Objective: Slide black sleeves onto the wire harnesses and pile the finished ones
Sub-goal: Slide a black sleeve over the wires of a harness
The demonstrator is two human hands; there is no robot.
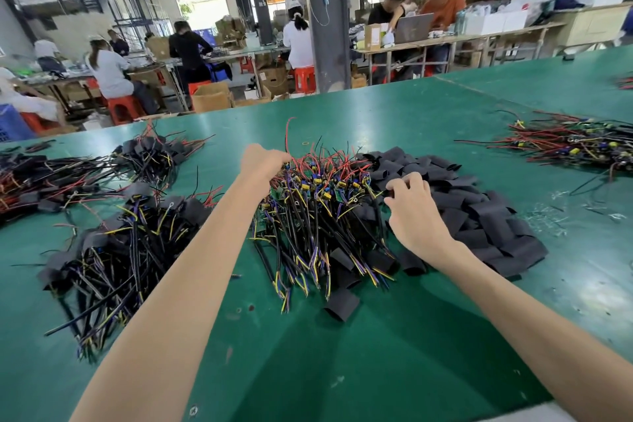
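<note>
Wire harnesses [318, 202] and their sleeves take up most of the green table [342, 353] under your arms. The biggest heap, the unsleeved one, lies between your two hands, a tangle of black leads, red wires and small green boards. Spreading out beyond your right hand and touching that heap is the stock of flat black sleeves [479, 212], and plenty of them remain. To the outside of your left forearm sits the finished pile [120, 250], harnesses with their sleeves already on. More sleeved ones [150, 154] lie farther out past your left hand. Well beyond your right hand, a second bare batch [575, 144] waits near the table's far side.

I judge that you are somewhere in the middle of the job. A good share is sleeved and stacked, yet the central heap and that far batch are untouched.

Your left hand [262, 161] is at the far edge of the central heap, fingers curled down into the red wires and apparently gripping a harness there. Your right hand [411, 202] hovers where the heap meets the sleeves, fingers bent with the tips among the black pieces. Whether it has one pinched, I cannot tell. One loose sleeve [342, 303] lies alone on the near side of the heap, between your forearms.
</note>
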